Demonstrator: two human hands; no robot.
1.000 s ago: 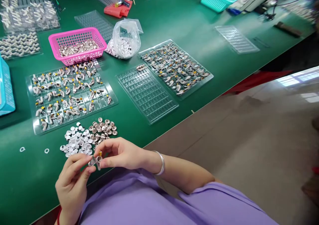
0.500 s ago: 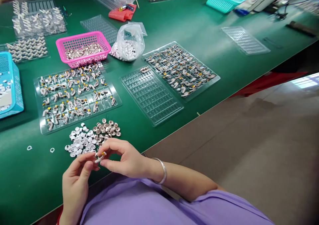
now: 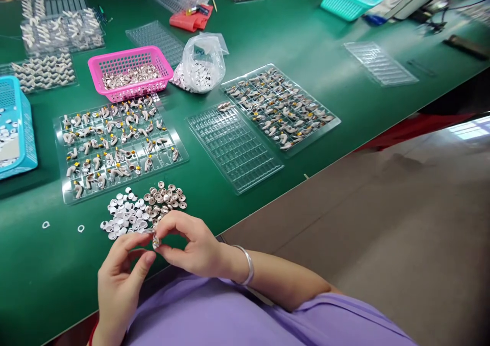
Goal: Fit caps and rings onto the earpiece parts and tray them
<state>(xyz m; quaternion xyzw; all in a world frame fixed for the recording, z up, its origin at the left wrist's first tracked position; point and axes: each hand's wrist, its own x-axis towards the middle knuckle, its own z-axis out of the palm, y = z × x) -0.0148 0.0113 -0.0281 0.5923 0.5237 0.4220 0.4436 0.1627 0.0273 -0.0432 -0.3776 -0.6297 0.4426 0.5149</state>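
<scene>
Above the front edge of the table, my right hand (image 3: 191,241) pinches a small pale earbud part (image 3: 155,242) between thumb and forefinger. My left hand (image 3: 123,272) is beside it, thumb and forefinger apart, the forefinger's tip close to the part or touching it. Just beyond my fingers lie a pile of small white discs (image 3: 124,216) and a pile of beige round caps (image 3: 168,197). Behind these, a clear tray (image 3: 174,168) holds many curved pale pieces with yellow tabs.
A pink basket (image 3: 92,70) of beige caps and a plastic bag (image 3: 206,55) of small pieces stand farther back. To the right lie a ribbed clear tray (image 3: 241,157) and a filled tray (image 3: 329,126). A blue basket (image 3: 28,147) is at left.
The earbud part has turned in my right fingers, so its yellow tab no longer shows plainly. My left thumb and forefinger have spread apart from their closer pinch.
</scene>
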